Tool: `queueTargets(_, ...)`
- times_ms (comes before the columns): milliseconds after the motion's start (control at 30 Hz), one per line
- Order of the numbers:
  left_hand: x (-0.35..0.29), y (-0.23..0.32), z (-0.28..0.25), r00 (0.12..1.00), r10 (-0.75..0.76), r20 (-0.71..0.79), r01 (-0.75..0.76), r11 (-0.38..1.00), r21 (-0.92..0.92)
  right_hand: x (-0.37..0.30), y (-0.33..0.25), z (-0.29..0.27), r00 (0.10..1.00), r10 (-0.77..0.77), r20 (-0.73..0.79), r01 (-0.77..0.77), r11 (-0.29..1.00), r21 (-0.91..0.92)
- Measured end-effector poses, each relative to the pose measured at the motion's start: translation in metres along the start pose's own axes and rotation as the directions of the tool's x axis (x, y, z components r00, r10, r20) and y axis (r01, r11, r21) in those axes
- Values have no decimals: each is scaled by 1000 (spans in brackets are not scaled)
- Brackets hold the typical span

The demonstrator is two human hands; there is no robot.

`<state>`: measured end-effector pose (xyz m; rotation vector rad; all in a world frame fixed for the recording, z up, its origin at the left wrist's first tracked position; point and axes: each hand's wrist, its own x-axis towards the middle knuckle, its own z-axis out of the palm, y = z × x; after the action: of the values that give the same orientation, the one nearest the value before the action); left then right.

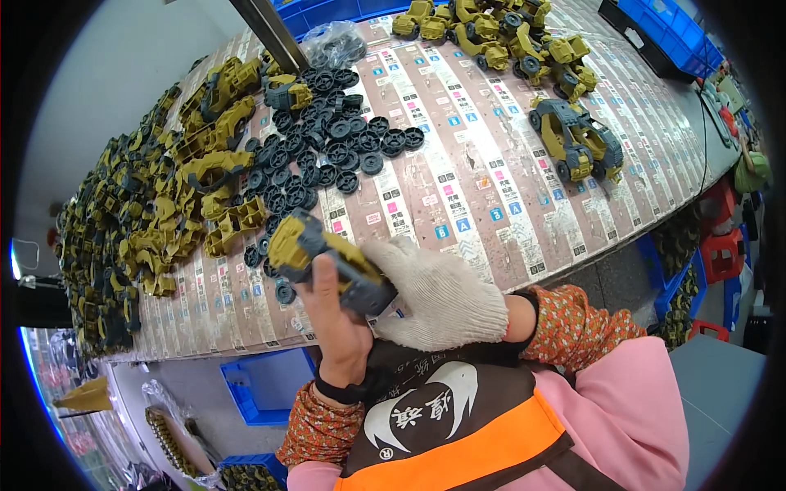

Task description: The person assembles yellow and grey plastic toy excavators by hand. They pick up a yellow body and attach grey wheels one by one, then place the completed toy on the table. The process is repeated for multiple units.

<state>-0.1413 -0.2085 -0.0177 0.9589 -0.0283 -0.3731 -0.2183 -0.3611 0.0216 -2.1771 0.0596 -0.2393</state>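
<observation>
Close to my body, over the table's near edge, a toy truck body point(304, 244) in olive yellow and dark grey is tilted between my hands. My bare left hand point(336, 323) grips its near side, thumb raised along it. A white knitted glove covers my right hand point(442, 295), which is closed round the truck's right end. The glove hides that end and some of its fingertips. Beyond the truck, loose dark toy wheels point(327, 139) lie in a heap. To their left are piled yellow and grey toy truck parts point(176, 204).
Several assembled toy trucks point(499, 37) crowd the far side, and two more point(577, 139) stand at the right. A clear plastic bag point(336, 45) lies beside a metal post point(270, 33). Blue crates point(667, 37) sit at the far right; another blue bin point(262, 409) is below the table.
</observation>
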Motion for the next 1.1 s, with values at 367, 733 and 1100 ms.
queueTargets(367,45,13,-23,959,-257,122,195,907,372,-21,101,-116,827,431,-362,-419,901,116)
queueTargets(733,169,22,-30,940,112,323,-339,423,841,-34,104,-136,750,83,-656,-587,540,-603)
queueTargets(1100,277,18,13,764,304,568,-473,-335,815,-6,72,-108,882,1,-471,-259,837,-483)
